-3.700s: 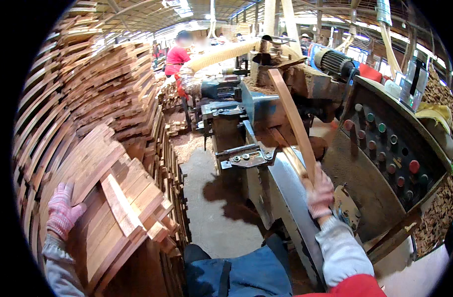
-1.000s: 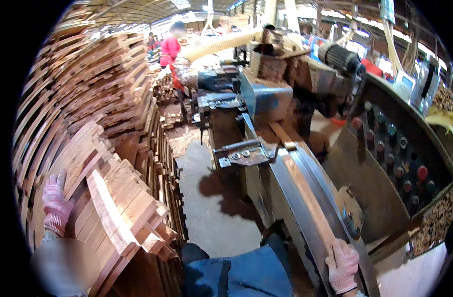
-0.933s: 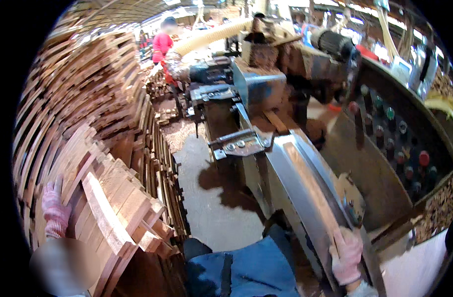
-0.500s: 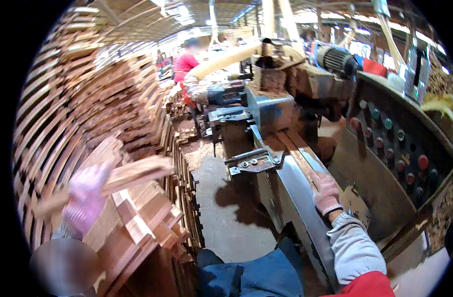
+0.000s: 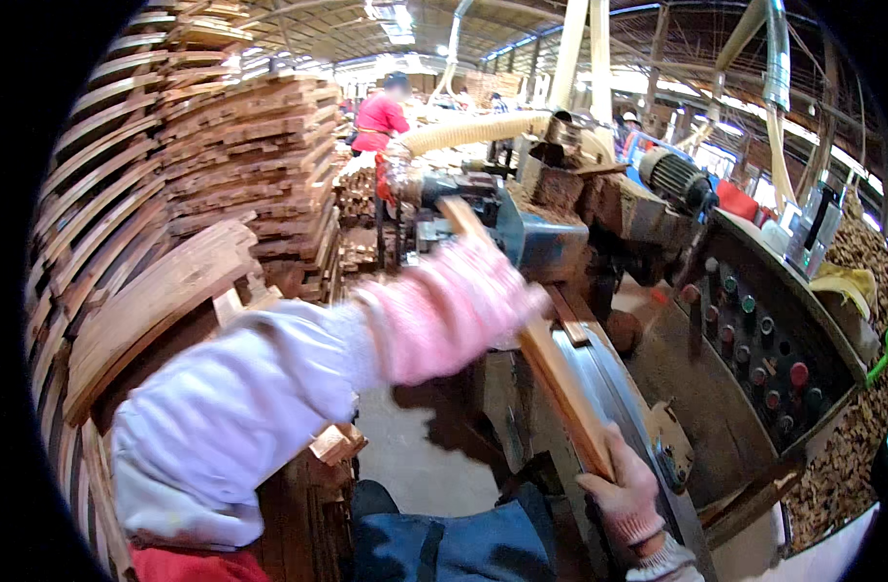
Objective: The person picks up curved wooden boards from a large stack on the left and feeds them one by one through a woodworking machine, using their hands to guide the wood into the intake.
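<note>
**Wooden strip held at both ends over woodworking machine**

A long wooden strip is held at both ends above the metal bed of a woodworking machine. The right hand, in a pale pink work glove, is closed around the near end of the strip at the lower edge of the view. The left hand, also gloved in pink and blurred, is stretched across the body to the strip's far part; it lies over the wood, but how tightly the fingers are closed cannot be told. The strip is seen slanting from the near end up toward the blue machine housing, its far tip showing just beyond the left glove.

A sloping control panel studded with red and green buttons is set to the right of the bed. A pale ribbed extraction hose is run across above the housing, and an electric motor is mounted behind it. Tall stacks of cut boards are piled on the left, with more boards lying close beside the left sleeve. A person in a red top is seen in the background.
</note>
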A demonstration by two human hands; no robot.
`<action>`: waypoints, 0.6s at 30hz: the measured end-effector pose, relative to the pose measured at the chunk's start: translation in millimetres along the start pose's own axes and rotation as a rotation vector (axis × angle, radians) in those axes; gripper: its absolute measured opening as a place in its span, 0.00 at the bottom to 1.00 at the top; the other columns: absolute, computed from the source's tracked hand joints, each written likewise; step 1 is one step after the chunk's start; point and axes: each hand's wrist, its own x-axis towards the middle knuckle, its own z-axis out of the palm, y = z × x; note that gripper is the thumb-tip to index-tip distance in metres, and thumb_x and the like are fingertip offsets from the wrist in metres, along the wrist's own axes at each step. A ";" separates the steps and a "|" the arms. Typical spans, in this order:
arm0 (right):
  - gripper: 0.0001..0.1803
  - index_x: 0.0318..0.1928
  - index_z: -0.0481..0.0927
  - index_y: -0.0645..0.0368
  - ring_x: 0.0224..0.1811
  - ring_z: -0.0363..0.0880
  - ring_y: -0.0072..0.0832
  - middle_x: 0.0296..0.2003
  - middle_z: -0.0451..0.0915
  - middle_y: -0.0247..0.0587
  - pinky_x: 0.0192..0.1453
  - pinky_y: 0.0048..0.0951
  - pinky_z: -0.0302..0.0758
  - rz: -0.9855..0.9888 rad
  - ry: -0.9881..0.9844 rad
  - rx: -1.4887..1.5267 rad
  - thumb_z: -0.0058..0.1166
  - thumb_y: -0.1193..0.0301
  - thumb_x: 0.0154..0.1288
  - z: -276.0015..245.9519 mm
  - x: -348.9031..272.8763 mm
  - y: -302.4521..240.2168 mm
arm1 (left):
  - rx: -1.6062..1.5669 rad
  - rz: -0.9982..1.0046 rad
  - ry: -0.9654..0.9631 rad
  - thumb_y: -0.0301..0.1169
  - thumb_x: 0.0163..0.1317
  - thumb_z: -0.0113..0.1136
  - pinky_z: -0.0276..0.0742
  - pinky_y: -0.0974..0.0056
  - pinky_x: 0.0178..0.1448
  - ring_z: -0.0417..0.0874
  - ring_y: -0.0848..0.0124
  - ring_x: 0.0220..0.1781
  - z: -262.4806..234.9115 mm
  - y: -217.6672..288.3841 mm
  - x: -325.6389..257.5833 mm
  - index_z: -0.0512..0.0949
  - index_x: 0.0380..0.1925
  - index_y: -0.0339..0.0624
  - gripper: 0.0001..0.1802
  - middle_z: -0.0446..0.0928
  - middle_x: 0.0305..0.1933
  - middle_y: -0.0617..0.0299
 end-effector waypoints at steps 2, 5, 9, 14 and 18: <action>0.49 0.74 0.72 0.65 0.51 0.87 0.51 0.51 0.85 0.59 0.58 0.43 0.81 0.176 0.025 -0.168 0.77 0.69 0.49 -21.6 -56.6 16.2 | 0.535 -0.065 0.022 0.31 0.64 0.59 0.83 0.42 0.54 0.88 0.56 0.49 31.6 -36.5 -41.3 0.76 0.67 0.46 0.28 0.85 0.43 0.52; 0.49 0.73 0.72 0.66 0.48 0.82 0.56 0.48 0.84 0.60 0.54 0.48 0.78 0.431 0.004 -0.423 0.77 0.70 0.49 -52.1 -138.7 29.8 | -0.100 -0.418 -0.252 0.28 0.51 0.73 0.79 0.49 0.65 0.85 0.50 0.56 18.4 -84.6 -80.0 0.79 0.62 0.44 0.33 0.85 0.51 0.51; 0.47 0.76 0.68 0.63 0.55 0.78 0.57 0.56 0.82 0.57 0.60 0.52 0.74 0.364 -0.021 -0.568 0.73 0.68 0.55 -32.4 -137.2 56.4 | 0.215 -0.954 -0.821 0.37 0.58 0.72 0.75 0.50 0.71 0.80 0.51 0.65 -59.2 -134.7 -229.9 0.73 0.70 0.46 0.39 0.80 0.62 0.49; 0.45 0.78 0.64 0.61 0.58 0.77 0.58 0.63 0.78 0.58 0.64 0.54 0.72 0.273 0.147 -0.538 0.69 0.65 0.63 4.7 -48.6 94.1 | 0.061 -1.329 -0.886 0.38 0.54 0.74 0.69 0.51 0.78 0.74 0.48 0.74 -85.1 -134.6 -359.8 0.69 0.74 0.42 0.45 0.74 0.72 0.43; 0.45 0.80 0.60 0.57 0.61 0.76 0.56 0.65 0.77 0.57 0.67 0.54 0.72 0.175 0.178 -0.470 0.64 0.59 0.69 58.5 67.0 139.7 | 0.280 -1.266 -1.036 0.41 0.52 0.74 0.63 0.51 0.83 0.67 0.47 0.80 -96.9 -92.5 -384.3 0.68 0.75 0.38 0.49 0.67 0.78 0.42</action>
